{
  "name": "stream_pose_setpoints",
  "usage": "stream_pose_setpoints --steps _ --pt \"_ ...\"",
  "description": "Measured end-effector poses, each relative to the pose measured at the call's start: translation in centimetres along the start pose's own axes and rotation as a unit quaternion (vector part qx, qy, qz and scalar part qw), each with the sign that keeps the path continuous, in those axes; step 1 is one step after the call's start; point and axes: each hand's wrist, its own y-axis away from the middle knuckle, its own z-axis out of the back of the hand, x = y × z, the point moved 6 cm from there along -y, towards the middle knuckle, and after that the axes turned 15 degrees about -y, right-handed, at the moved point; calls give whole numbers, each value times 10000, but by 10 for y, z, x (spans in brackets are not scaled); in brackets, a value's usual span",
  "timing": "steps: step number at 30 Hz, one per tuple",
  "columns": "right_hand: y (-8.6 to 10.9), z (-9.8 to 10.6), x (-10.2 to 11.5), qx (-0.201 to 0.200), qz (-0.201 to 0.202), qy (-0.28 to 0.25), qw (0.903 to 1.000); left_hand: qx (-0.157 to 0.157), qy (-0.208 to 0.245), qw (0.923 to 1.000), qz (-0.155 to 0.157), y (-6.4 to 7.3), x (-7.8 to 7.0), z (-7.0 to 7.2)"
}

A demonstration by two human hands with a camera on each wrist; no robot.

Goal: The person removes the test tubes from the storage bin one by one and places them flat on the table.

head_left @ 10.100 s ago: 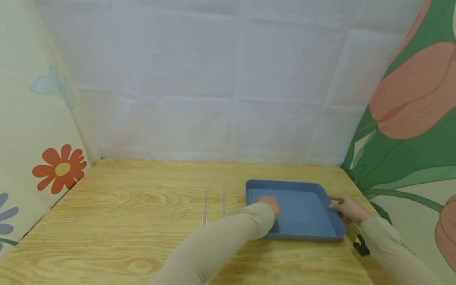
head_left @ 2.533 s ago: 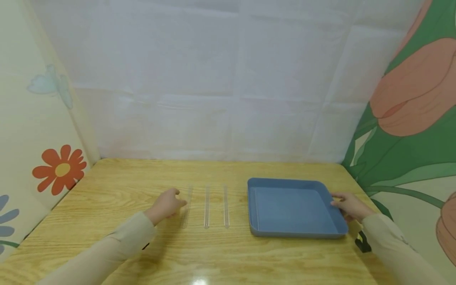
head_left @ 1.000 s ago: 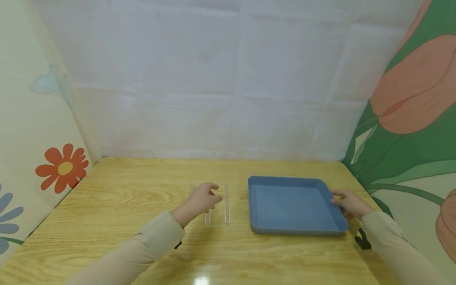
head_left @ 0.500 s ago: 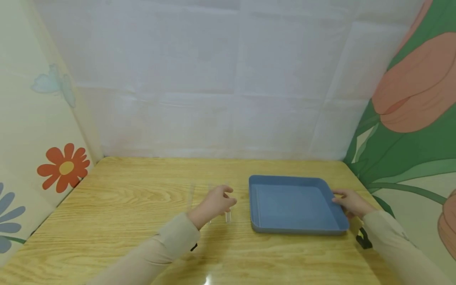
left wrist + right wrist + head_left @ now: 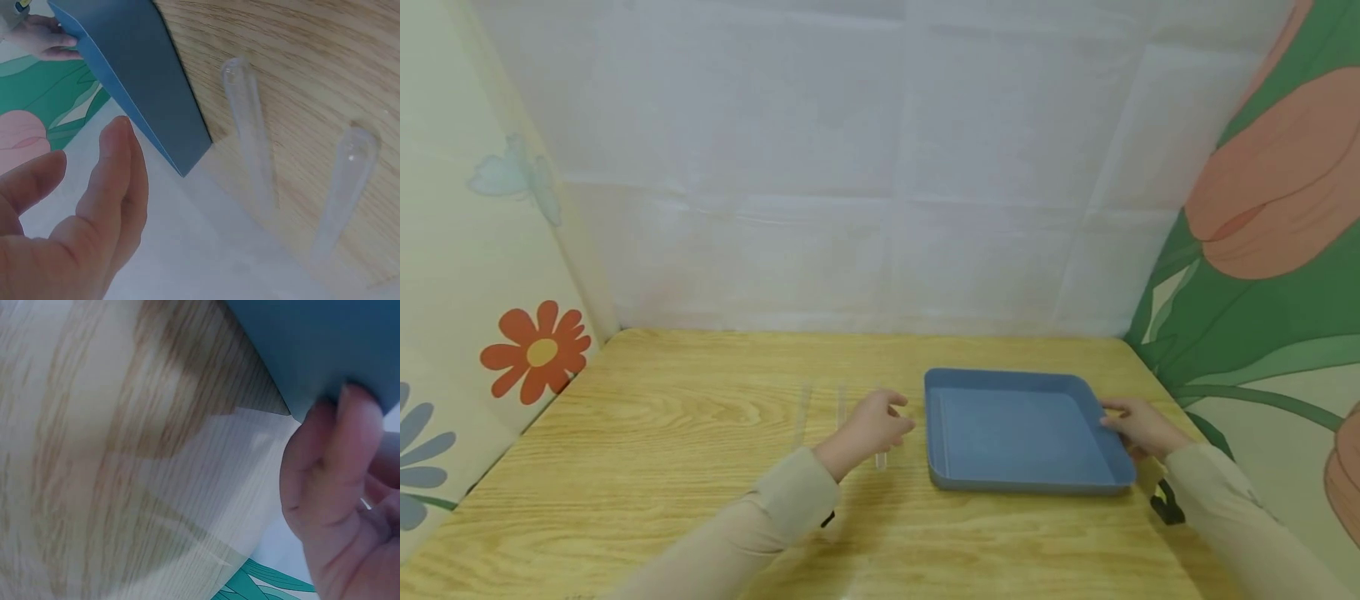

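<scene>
In the head view my left hand [image 5: 867, 427] hovers over the rightmost clear test tube [image 5: 881, 460], fingers loosely bent and holding nothing. That tube is partly hidden by the hand. Left of it lie a middle test tube [image 5: 841, 403] and a left test tube [image 5: 802, 415], both faint against the wood. Two round-ended test tubes, a nearer one [image 5: 247, 119] and a farther one [image 5: 350, 181], show in the left wrist view. My right hand [image 5: 1142, 428] grips the right wall of a shallow blue tray [image 5: 1022, 437], its thumb at the rim. No tube shows inside the tray.
The wood-grain table [image 5: 647, 467] runs back to a white sheet [image 5: 880, 167]. Flower-printed cloths stand at the left and right. A small black object [image 5: 1167, 504] shows below the right wrist.
Ten seconds ago the left hand was in the tray, with two tubes visible on the table. Later three lay there; the left hand has since moved right across them. Right hand and tray stay put.
</scene>
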Motion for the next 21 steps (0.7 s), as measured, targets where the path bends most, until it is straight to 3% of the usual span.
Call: stream_pose_setpoints --steps 7,16,21 --pt "-2 0 -3 -36 -67 -84 9999 55 210 9996 -174 -11 -12 -14" --pt "-4 1 -3 -12 -51 -81 10000 1 -349 9991 -254 -20 -30 -30" --pt "-2 1 -4 30 36 -45 10000 210 -403 9989 -137 -22 -37 -44"
